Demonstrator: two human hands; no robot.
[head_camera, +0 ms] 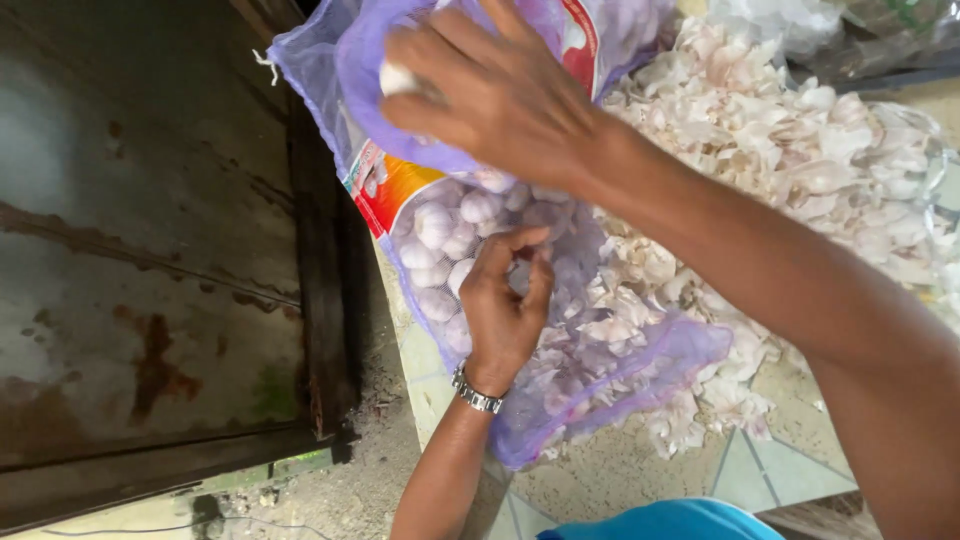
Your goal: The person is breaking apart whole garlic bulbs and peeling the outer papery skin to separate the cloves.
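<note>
Right hand [500,95]: fingers curled down over the top of the purple mesh sack [520,300], with a white garlic bulb [398,78] pinched under the fingertips at the sack's upper edge. Grip closed on that bulb; the mesh looks bunched under the palm too.

Left hand [508,300]: fingers bent in, thumb and forefinger nearly meeting, pressed against the mesh mid-sack. Looks like it's gripping a fold of netting, but can't tell for sure whether anything is actually between the fingertips. Metal watch band [476,392] on that wrist.

Sack: lies diagonally across the tiled surface [740,470], mouth toward the top of view, lower end near the left forearm. Full of white garlic bulbs [440,235] showing through the mesh. Red-orange printed label [385,190] on the upper left side of it.

Around it: big heap of loose papery garlic skins [800,140] just right of the sack and touching it, spreading under the right forearm. Clear plastic bags [860,30] at top right behind the heap. Left of the sack, a rusty, stained metal panel [140,250] in a dark frame, with dirt on the ground at its base. Blue fabric [670,520] at bottom edge.
</note>
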